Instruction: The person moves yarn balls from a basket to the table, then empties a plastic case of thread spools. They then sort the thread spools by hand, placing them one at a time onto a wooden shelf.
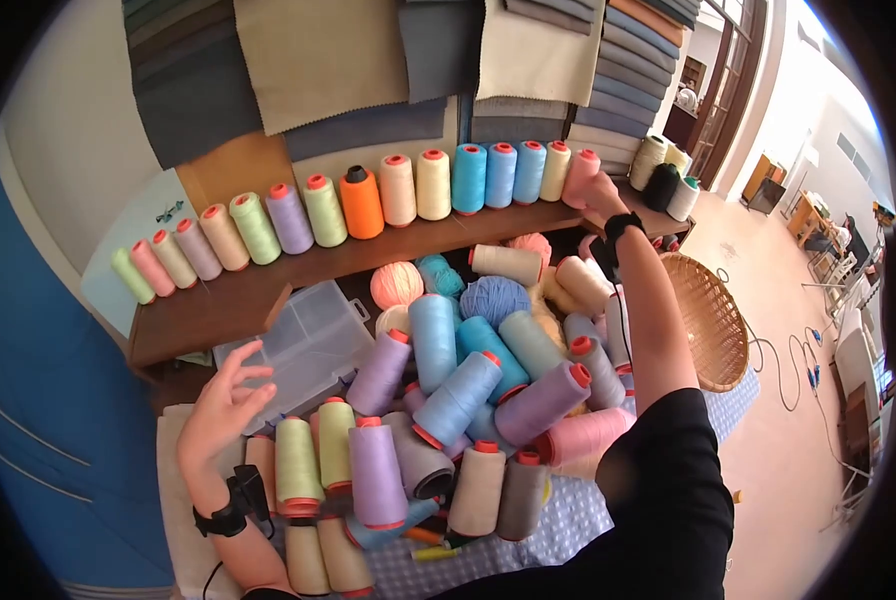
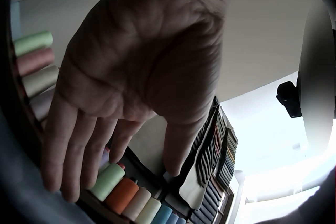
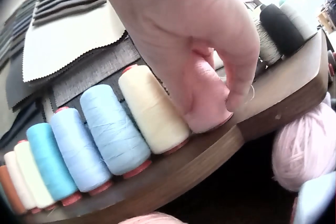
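At the right end of a row of thread cones, my right hand (image 1: 600, 197) grips a pink thread cone (image 3: 207, 98), fingers and thumb round its sides. The cone stands upright on the wooden shelf (image 1: 408, 232), right beside a cream cone (image 3: 152, 108). My left hand (image 1: 226, 400) hangs in the air with spread, relaxed fingers, palm showing in the left wrist view, and holds nothing. Below and around it are a clear plastic box (image 1: 313, 345) and a heap of cones, among them a light green cone (image 1: 296, 465) and a lilac cone (image 1: 378, 480).
Balls of yarn, such as a blue one (image 1: 495, 300), lie in the heap. A wicker basket (image 1: 703, 320) stands at the right. Fabric swatches (image 1: 318, 60) hang behind the shelf. A black cone (image 1: 661, 187) and pale cones stand at the shelf's far right end.
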A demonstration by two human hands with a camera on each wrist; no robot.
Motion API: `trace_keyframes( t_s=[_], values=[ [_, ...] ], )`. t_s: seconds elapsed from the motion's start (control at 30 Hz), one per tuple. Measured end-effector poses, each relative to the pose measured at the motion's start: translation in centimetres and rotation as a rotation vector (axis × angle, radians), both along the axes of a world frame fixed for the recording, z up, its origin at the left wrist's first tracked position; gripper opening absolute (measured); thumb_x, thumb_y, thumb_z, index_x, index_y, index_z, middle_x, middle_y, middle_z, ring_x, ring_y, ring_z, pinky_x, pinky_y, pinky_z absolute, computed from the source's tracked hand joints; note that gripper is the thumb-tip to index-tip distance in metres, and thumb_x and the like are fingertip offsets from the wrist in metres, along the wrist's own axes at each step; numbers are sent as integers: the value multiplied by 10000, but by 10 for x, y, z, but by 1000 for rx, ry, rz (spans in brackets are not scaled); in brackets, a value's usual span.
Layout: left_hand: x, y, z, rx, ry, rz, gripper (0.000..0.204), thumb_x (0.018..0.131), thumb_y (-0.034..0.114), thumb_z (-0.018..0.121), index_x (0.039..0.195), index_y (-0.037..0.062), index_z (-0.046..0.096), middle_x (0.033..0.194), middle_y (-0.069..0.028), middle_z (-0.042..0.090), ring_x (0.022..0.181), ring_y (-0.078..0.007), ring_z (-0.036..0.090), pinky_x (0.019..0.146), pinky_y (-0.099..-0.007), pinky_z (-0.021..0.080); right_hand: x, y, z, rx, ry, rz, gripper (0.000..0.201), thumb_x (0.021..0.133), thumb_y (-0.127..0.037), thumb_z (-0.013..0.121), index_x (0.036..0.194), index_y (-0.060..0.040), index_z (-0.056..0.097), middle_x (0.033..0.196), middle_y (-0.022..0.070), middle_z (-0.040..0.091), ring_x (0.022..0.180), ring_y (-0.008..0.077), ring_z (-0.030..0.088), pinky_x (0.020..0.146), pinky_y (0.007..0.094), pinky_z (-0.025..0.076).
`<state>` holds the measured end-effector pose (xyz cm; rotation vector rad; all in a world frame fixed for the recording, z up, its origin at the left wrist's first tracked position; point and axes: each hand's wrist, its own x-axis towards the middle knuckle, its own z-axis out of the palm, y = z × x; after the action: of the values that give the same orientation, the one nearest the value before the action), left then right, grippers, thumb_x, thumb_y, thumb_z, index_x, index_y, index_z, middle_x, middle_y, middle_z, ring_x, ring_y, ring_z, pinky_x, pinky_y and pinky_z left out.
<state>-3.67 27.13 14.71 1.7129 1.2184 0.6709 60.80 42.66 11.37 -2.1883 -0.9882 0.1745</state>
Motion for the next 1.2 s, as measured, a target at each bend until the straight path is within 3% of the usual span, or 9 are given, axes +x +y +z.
trace_keyframes(
  t_s=[0.27, 0.4, 0.47, 0.53, 0.63, 0.7, 0.83, 1.03, 1.2],
  values=[
    [5, -1, 0, -26, -3, -4, 561, 862, 170, 619, 1350, 77, 358, 1148, -131, 572, 839, -108, 595, 734, -244, 465, 40, -15, -18, 170, 596, 430, 157, 756, -80, 607, 912, -75, 590, 765, -14, 544, 640, 100, 517, 548, 215, 415],
    [2, -1, 0, -19, -11, -18, 564, 861, 168, 618, 1352, 77, 357, 1154, -133, 567, 836, -105, 590, 736, -242, 461, 44, -26, -6, -24, 349, 690, 196, 772, -100, 603, 964, -89, 569, 819, -11, 551, 693, 96, 511, 594, 230, 420],
    [2, -2, 0, -5, -16, -26, 565, 861, 167, 619, 1353, 77, 356, 1152, -132, 568, 832, -106, 590, 735, -242, 461, 18, -30, 5, -8, 453, 404, 251, 787, -114, 603, 1033, -102, 550, 862, -4, 563, 766, 112, 537, 641, 277, 446],
    [2, -2, 0, -7, -6, -7, 566, 859, 162, 618, 1353, 77, 355, 1144, -126, 572, 822, -104, 589, 728, -242, 462, 51, -18, -14, 34, 535, 471, 313, 803, -135, 603, 1106, -100, 532, 912, 7, 575, 873, 137, 563, 694, 303, 466],
    [2, -4, 3, -8, -12, -16, 560, 861, 153, 614, 1352, 78, 356, 1135, -121, 575, 817, -103, 590, 724, -242, 465, 76, -23, -32, 197, -25, 1106, 330, 828, -180, 588, 1145, -104, 539, 936, 24, 597, 900, 155, 590, 741, 314, 486],
    [2, -6, 5, -10, -19, -27, 557, 861, 150, 612, 1351, 77, 357, 1133, -120, 576, 816, -102, 589, 722, -242, 466, 39, -64, 5, -14, 582, 706, 370, 840, -284, 591, 1154, -94, 547, 955, 40, 611, 867, 148, 603, 729, 306, 506],
    [4, -8, 6, -4, -27, -49, 554, 863, 145, 609, 1350, 76, 354, 1136, -122, 575, 819, -104, 593, 718, -240, 469, -66, -109, 65, -847, -31, 556, 556, 759, -457, 652, 1165, -94, 539, 972, 105, 616, 848, 183, 613, 622, 306, 540],
    [6, -14, 9, 17, -20, -107, 558, 867, 153, 609, 1352, 73, 346, 1143, -135, 570, 853, -120, 604, 724, -246, 473, -104, -142, 37, -886, -257, 575, 730, 611, -406, 774, 1226, -109, 516, 988, 159, 633, 771, 285, 662, 608, 384, 562],
    [2, -14, 9, 46, -32, -106, 557, 869, 160, 609, 1351, 71, 346, 1142, -136, 570, 852, -122, 605, 713, -242, 475, -107, -152, 66, -890, -308, 564, 622, 693, -282, 731, 1200, -28, 474, 905, 157, 629, 680, 258, 671, 502, 291, 557]
  ],
)
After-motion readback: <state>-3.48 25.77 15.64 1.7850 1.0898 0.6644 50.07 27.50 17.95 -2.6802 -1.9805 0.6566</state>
